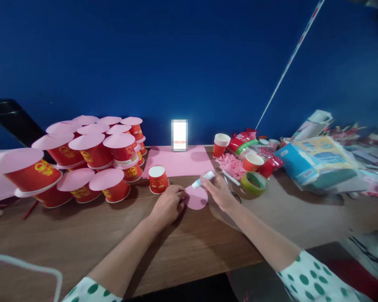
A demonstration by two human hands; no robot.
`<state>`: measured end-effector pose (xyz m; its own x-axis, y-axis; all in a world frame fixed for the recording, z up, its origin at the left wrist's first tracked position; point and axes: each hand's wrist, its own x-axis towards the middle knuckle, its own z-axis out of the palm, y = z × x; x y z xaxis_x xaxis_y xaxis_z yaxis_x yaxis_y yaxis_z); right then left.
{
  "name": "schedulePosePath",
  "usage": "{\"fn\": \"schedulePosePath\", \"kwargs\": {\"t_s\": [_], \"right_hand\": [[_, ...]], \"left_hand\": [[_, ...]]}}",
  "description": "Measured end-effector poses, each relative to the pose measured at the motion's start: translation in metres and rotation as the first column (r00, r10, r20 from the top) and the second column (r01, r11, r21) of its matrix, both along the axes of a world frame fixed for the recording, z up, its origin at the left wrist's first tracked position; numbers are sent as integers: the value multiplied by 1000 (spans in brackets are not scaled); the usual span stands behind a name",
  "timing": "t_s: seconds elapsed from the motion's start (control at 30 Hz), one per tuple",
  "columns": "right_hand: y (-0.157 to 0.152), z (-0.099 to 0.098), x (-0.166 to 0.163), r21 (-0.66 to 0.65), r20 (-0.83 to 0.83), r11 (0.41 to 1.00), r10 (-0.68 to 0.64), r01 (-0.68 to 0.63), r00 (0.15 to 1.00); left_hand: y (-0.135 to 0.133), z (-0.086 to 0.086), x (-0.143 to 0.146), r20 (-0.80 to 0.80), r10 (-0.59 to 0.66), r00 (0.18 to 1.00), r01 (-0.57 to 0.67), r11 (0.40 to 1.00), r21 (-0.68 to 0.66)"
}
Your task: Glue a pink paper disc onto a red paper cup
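A pink paper circle (197, 200) lies flat on the wooden table. At its left edge is my left hand (170, 203), its fingers curled together and holding the rim of the paper. My right hand (221, 192) is closed around a white and pale blue glue stick (203, 179), tilted with its lower end over the top of the circle. Whether the stick touches the paper, I cannot tell. Just behind my left hand, a red paper cup (158, 180) stands upside down.
Stacked red cups topped with pink paper discs (107, 179) fill the left side. Pink sheets (178, 161) lie behind my hands. At right are nested cups (221, 144), pink paper scraps (229, 165), a green tape roll (253, 183) and a blue plastic package (318, 161). A white cable (28, 265) crosses front left.
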<state>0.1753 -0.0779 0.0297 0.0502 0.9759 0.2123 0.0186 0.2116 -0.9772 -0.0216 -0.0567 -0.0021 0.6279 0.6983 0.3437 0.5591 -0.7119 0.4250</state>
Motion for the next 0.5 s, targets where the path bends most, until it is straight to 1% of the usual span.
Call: {"fn": "schedulePosePath", "kwargs": {"t_s": [0.07, 0.1, 0.13, 0.23, 0.33, 0.5], "right_hand": [[-6, -1, 0, 107, 280, 994, -15, -15, 960], [-9, -3, 0, 143, 365, 990, -36, -17, 930], [-11, -6, 0, 163, 416, 986, -46, -25, 908], [-17, -15, 3, 157, 513, 984, -13, -79, 858], [-18, -19, 6, 139, 587, 983, 14, -117, 810], [-17, -18, 5, 137, 622, 977, 44, -164, 782]], "left_hand": [[0, 1, 0, 5, -12, 1000, 12, 1000, 9], [0, 1, 1, 2, -12, 1000, 12, 1000, 13], [0, 2, 1, -4, -11, 1000, 11, 1000, 16], [-1, 4, 3, -20, -5, 1000, 5, 1000, 14], [-1, 5, 4, -24, 11, 1000, -11, 1000, 2], [0, 1, 4, -35, 26, 999, -26, 1000, 4]]}}
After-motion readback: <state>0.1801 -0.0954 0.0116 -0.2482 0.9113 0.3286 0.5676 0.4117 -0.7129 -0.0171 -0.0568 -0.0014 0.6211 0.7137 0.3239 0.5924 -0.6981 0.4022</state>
